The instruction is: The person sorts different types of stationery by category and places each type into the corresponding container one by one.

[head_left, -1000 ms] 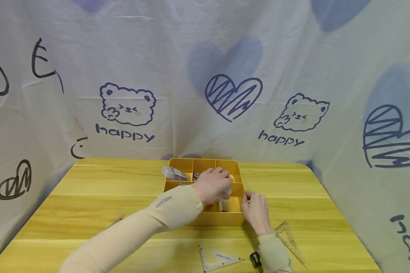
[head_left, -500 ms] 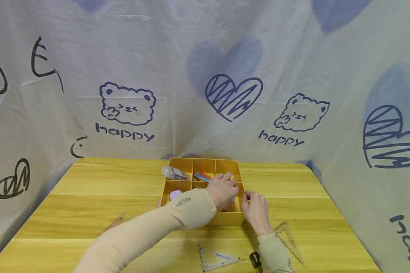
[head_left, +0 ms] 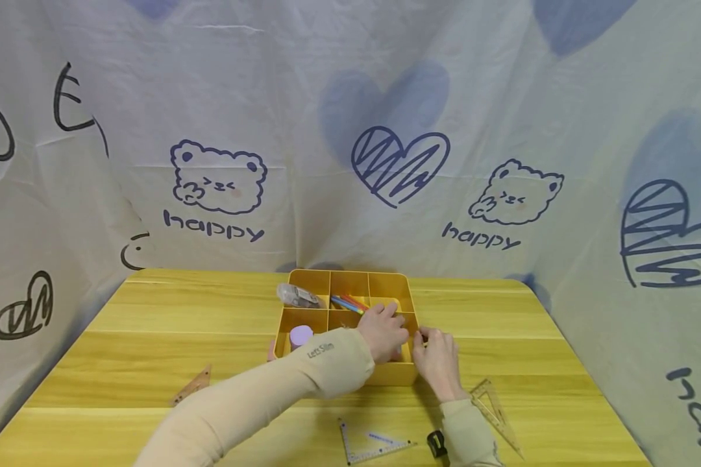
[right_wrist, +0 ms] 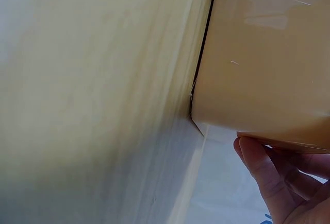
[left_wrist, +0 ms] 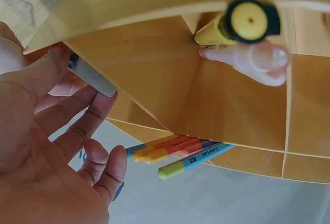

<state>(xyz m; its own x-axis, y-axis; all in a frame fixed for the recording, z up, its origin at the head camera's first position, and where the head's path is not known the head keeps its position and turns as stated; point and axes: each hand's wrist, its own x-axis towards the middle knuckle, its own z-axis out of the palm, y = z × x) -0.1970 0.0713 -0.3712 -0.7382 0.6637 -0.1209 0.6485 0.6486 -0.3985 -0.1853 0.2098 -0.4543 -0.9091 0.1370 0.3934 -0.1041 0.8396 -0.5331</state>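
A yellow divided storage box (head_left: 380, 373) stands on the wooden table. My left hand (head_left: 382, 332) reaches into its front right part; in the left wrist view its thumb and fingers pinch a small whitish block with a dark end (left_wrist: 94, 75) beside a divider, with the outer fingers loosely bent. My right hand (head_left: 438, 358) grips the box's right wall near the rim, thumb and fingers at its edge in the right wrist view. Coloured markers (left_wrist: 198, 158) lean in a back compartment. A yellow stick with a black collar (left_wrist: 250, 20) and a clear tube (left_wrist: 252, 62) stand in another.
A clear-wrapped bundle (head_left: 299, 296) overhangs the box's left rim. A lavender object (head_left: 301, 335) sits in the front left compartment. Set squares lie on the table: one brownish (head_left: 193, 385), one clear (head_left: 374, 442), one yellowish (head_left: 495, 415). A small black object (head_left: 437, 443) lies near the right sleeve.
My left hand has moved right and down into the box's front right part with the whitish block, uncovering the markers and the lavender object. The right hand has stayed at the box wall.
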